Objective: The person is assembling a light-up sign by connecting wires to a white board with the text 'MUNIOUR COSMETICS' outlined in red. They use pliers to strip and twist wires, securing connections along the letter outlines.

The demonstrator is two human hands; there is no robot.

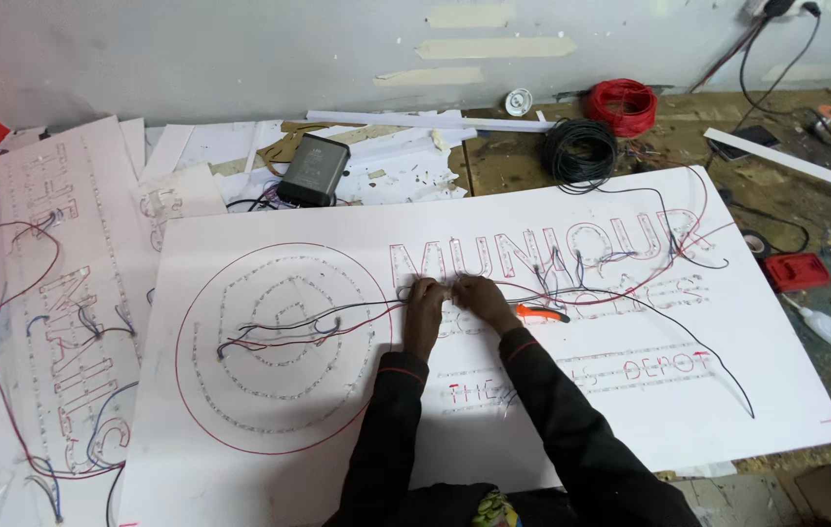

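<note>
A person's left hand (424, 296) and right hand (475, 296) meet at the middle of a white sign board (337, 459), fingers pinched shut on thin red and black wires (337, 314), apparently to join them; orange-handled cutters (542, 313) lie beside the right hand on the board.

Head camera looks steeply down, close over the white sign board (493, 390).

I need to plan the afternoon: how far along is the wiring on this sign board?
Done: red and black wires cross the ring pattern and top letter row. In hand: the left hand and right hand pinch wires at mid-board. Left: the lower lettering shows no wires.
</note>
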